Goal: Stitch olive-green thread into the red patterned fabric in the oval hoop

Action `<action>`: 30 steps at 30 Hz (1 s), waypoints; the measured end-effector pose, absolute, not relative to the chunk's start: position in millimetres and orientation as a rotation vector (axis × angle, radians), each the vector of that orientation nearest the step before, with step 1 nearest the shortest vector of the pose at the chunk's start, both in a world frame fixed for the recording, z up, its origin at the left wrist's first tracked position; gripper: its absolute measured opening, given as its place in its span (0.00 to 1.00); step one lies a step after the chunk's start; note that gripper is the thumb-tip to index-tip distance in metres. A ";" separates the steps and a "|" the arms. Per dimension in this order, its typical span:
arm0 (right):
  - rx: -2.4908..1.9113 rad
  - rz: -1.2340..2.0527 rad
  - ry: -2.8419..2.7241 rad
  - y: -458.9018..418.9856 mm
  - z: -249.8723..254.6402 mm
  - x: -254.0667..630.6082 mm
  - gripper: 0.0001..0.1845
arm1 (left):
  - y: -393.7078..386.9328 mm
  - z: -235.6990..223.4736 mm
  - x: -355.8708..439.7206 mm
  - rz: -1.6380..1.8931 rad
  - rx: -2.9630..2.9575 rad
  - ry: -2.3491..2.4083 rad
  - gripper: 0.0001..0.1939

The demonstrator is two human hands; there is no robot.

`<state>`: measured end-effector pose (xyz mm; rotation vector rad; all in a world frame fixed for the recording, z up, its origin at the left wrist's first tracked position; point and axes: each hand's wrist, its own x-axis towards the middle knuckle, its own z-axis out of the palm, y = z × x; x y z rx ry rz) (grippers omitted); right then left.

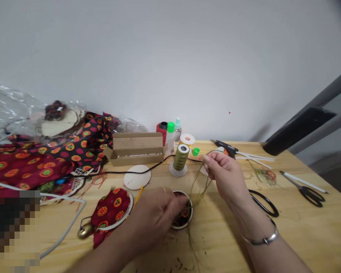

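My right hand (226, 172) pinches a few strands of olive thread (198, 178) between thumb and fingertips, above the table. The strands hang down in a loose loop towards a small round piece (191, 214) with a pale rim and dark patterned fabric inside. Over that piece's left side is my left hand (161, 212), slightly blurred, its fingers drawn together close to the strands. What those fingertips hold is hidden. Just behind stands a spool of olive thread (180, 158). Left of my left hand lies a dark red patterned fabric piece (109, 208) on a white ring, with a brass bell (85, 230) beside it.
An open cardboard box (138, 153), a green-capped bottle (169, 137) and a white disc (137, 177) lie towards the back. Patterned cloth (82, 148) heaps up at left. At right are a glue gun (226, 148), scissors (308, 193), a black ring (264, 204) and tangled thread (268, 176).
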<state>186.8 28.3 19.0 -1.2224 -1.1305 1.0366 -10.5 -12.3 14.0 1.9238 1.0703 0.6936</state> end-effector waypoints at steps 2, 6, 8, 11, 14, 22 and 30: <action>-1.239 1.060 -1.182 25.3 20.3 182.8 0.10 | -9.4 15.1 -8.4 1.071 2.028 1.317 0.14; -1.304 1.133 -1.304 15.6 20.8 166.1 0.08 | -5.4 8.3 -5.7 1.359 1.801 1.284 0.07; -1.297 1.162 -1.372 10.2 18.9 156.4 0.07 | -4.9 4.8 -3.1 1.252 1.624 1.186 0.13; -1.286 1.217 -1.427 3.8 14.8 146.5 0.06 | -5.7 1.8 1.4 1.085 1.370 1.050 0.17; -1.291 1.241 -1.444 0.7 12.6 143.7 0.06 | -6.7 1.2 3.2 1.066 1.289 0.997 0.16; -1.300 1.322 -1.412 1.3 14.6 143.6 0.08 | -6.1 -0.9 3.5 0.961 1.222 1.028 0.17; -1.336 1.269 -1.421 3.1 12.5 146.3 0.06 | -5.5 7.5 4.7 0.913 1.290 1.117 0.13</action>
